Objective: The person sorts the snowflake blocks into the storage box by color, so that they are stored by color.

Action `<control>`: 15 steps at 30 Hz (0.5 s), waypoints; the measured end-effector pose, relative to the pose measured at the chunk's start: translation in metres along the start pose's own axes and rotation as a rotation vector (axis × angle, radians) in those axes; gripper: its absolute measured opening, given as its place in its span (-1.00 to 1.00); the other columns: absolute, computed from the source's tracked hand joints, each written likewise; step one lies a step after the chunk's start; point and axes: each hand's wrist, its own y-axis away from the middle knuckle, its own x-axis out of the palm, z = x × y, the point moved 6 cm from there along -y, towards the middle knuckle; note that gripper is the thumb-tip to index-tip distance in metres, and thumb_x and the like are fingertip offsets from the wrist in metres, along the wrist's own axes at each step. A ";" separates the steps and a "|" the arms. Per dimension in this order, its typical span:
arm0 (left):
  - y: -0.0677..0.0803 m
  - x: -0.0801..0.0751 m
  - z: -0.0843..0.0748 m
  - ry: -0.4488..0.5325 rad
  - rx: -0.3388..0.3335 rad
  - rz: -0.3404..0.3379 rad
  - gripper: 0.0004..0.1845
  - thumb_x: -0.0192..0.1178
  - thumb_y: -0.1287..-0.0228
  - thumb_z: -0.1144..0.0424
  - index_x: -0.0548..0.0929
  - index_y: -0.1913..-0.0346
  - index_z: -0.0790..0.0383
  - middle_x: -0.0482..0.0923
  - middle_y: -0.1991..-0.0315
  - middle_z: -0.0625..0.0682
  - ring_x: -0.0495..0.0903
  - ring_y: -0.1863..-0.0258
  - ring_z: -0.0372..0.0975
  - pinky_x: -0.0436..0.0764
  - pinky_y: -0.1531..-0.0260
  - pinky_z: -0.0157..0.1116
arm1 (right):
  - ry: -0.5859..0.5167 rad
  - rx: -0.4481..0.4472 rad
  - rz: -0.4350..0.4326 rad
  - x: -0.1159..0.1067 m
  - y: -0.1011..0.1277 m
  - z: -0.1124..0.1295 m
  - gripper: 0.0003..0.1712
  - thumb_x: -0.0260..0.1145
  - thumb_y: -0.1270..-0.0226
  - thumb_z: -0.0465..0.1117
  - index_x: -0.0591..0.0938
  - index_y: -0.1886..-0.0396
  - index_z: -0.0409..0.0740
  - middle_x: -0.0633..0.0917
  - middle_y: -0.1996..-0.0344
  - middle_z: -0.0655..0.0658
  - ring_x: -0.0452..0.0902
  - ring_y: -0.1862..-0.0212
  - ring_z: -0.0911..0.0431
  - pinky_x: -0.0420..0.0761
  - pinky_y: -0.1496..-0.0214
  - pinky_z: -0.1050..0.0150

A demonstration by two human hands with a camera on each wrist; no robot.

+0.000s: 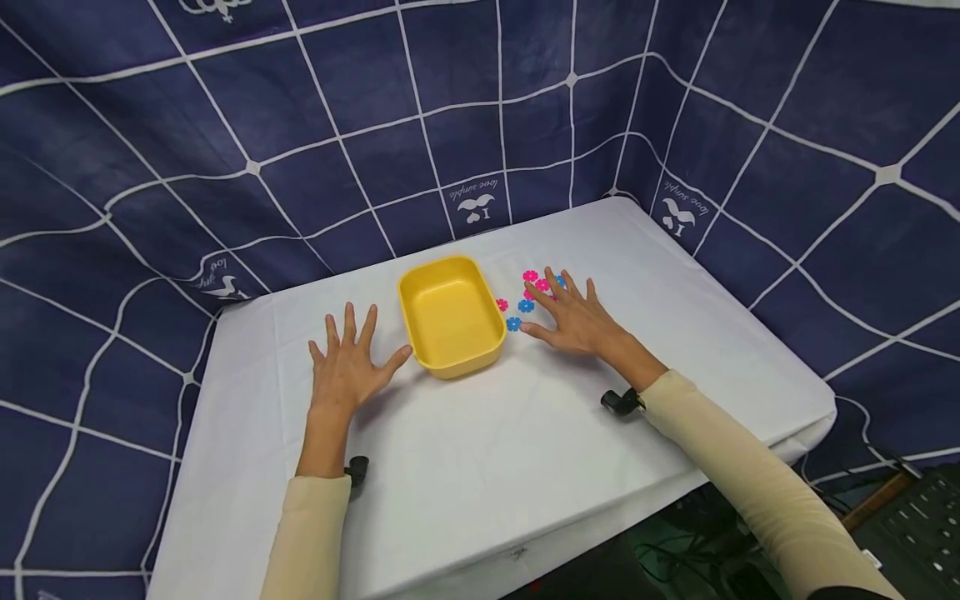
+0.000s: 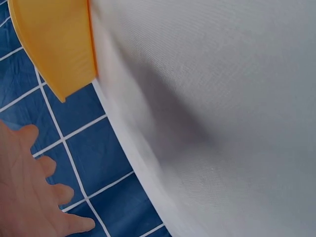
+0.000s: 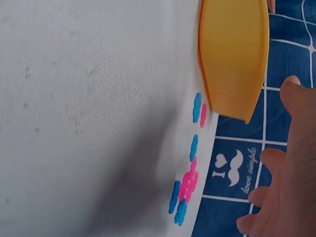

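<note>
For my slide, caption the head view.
Two open hands rest flat beside an empty yellow tray and flower pieces.

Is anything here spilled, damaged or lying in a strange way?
Nothing stands out. The yellow tray sits upright and empty on the white tablecloth; the pink and blue flower pieces lie loosely beside it, near the right hand. The left hand lies flat.

Both arms wore long, close-fitting cream sleeves that ended at mid-forearm, leaving the wrists and both hands bare. The left hand (image 1: 347, 367) and the right hand (image 1: 576, 318) carried no gloves, rings or other markings. A small black camera unit (image 1: 357, 469) was strapped under the left wrist, and a matching black unit (image 1: 621, 402) sat under the right wrist.
</note>
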 end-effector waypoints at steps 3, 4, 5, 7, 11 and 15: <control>0.000 -0.001 0.000 -0.003 -0.002 -0.007 0.15 -0.34 -0.11 -0.73 -0.18 -0.65 -0.16 -0.38 -0.64 0.19 -0.35 -0.57 0.28 -0.21 -0.30 0.52 | 0.003 -0.001 -0.003 -0.001 0.001 0.000 0.06 -0.20 -0.26 0.66 -0.05 -0.65 0.35 -0.19 -0.65 -0.15 -0.31 -0.61 -0.28 -0.39 -0.47 -0.43; 0.000 -0.001 -0.001 -0.003 -0.001 -0.010 0.15 -0.34 -0.11 -0.73 -0.18 -0.65 -0.16 -0.37 -0.64 0.19 -0.34 -0.57 0.28 -0.20 -0.30 0.52 | 0.009 -0.002 -0.005 -0.001 0.000 0.000 0.05 -0.20 -0.26 0.66 -0.06 -0.65 0.35 -0.19 -0.65 -0.15 -0.30 -0.61 -0.29 -0.38 -0.46 -0.44; 0.000 -0.001 -0.001 0.000 0.000 -0.011 0.14 -0.33 -0.12 -0.73 -0.18 -0.65 -0.16 -0.38 -0.64 0.19 -0.35 -0.57 0.28 -0.21 -0.30 0.52 | 0.013 -0.002 -0.007 -0.001 0.000 -0.001 0.05 -0.19 -0.26 0.66 -0.06 -0.65 0.36 -0.19 -0.65 -0.15 -0.30 -0.61 -0.29 -0.38 -0.46 -0.45; -0.001 -0.001 -0.002 0.008 0.005 -0.008 0.14 -0.33 -0.12 -0.72 -0.19 -0.65 -0.17 -0.40 -0.64 0.17 -0.35 -0.57 0.28 -0.21 -0.30 0.52 | 0.014 -0.002 -0.011 -0.001 0.000 -0.002 0.05 -0.18 -0.27 0.66 -0.07 -0.65 0.37 -0.19 -0.65 -0.15 -0.30 -0.61 -0.30 -0.39 -0.46 -0.45; -0.004 0.002 -0.006 0.046 0.021 0.010 0.10 -0.31 -0.17 -0.69 -0.22 -0.65 -0.18 -0.42 -0.64 0.15 -0.35 -0.57 0.27 -0.20 -0.32 0.50 | -0.002 0.000 -0.021 0.000 0.001 -0.003 0.04 -0.20 -0.27 0.66 -0.08 -0.65 0.37 -0.19 -0.65 -0.14 -0.28 -0.61 -0.29 -0.34 -0.48 -0.44; -0.011 0.007 -0.011 0.117 0.039 0.022 0.06 -0.27 -0.22 -0.65 -0.23 -0.64 -0.22 -0.37 -0.65 0.13 -0.28 -0.59 0.23 -0.12 -0.39 0.42 | -0.030 -0.005 -0.035 0.001 0.004 -0.005 0.06 -0.20 -0.27 0.66 -0.05 -0.66 0.32 -0.17 -0.65 -0.16 -0.23 -0.61 -0.27 -0.18 -0.52 -0.39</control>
